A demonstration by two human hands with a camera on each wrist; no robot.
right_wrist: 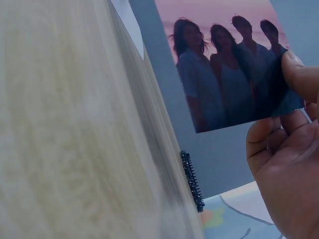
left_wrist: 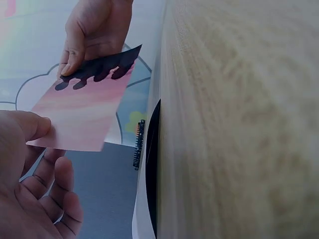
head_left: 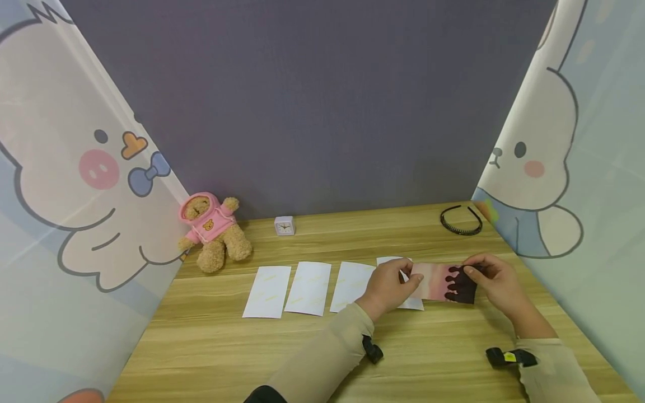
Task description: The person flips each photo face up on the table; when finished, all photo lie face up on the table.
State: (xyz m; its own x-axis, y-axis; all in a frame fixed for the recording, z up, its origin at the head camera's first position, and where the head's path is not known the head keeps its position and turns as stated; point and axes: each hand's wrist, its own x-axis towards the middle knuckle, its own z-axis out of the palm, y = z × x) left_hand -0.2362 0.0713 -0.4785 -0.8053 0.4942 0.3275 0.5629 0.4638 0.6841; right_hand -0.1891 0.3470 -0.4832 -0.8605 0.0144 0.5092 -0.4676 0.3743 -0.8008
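A photo print (head_left: 437, 281), with a pink sky and dark figures of several people, is held between both hands above the table. My left hand (head_left: 389, 285) pinches its pale end between thumb and fingers. At the dark end, my right hand (head_left: 499, 286) grips the edge, thumb on top. The right wrist view shows the figures on the photo print (right_wrist: 234, 79) upright. Under the left hand and the print lies a white sheet (head_left: 414, 304), partly hidden. Further white sheets (head_left: 267, 292) with faint yellow marks lie in a row to its left.
At the back left a teddy bear (head_left: 214, 232) in a pink hoodie leans near the wall. A small white clock (head_left: 285, 225) stands at the table's (head_left: 211, 341) back edge. The black toothed headband (head_left: 461, 228) lies at the back right. Printed panels flank both sides.
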